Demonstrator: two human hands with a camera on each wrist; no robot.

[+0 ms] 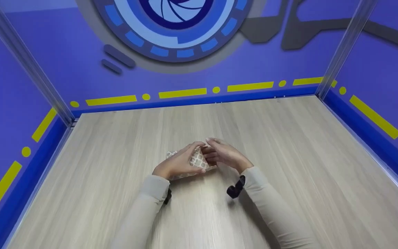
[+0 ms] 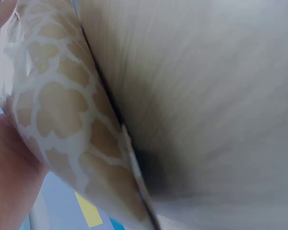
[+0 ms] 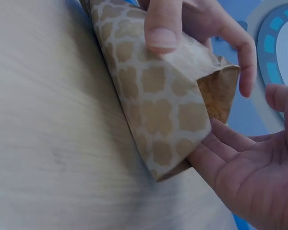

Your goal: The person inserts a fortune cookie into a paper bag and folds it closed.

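A brown paper bag (image 1: 198, 159) with a white lattice pattern lies on its side on the table. My left hand (image 1: 181, 164) grips it from above, thumb on the near side and fingers on the far side. At the bag's open right end is my right hand (image 1: 229, 154). In the right wrist view, the right hand's fingers (image 3: 221, 158) reach into the mouth of the paper bag (image 3: 158, 117), fairly straight, their tips hidden; the thumb stands apart. The left wrist view shows the bag's patterned side (image 2: 62, 112) close up. Its contents cannot be made out.
The wood-grain table (image 1: 116, 145) stretches around both hands. Blue panels (image 1: 199, 79) with yellow markings enclose its back and sides, joined by metal posts (image 1: 344, 45). A black wrist device (image 1: 236, 186) hangs below the right cuff.
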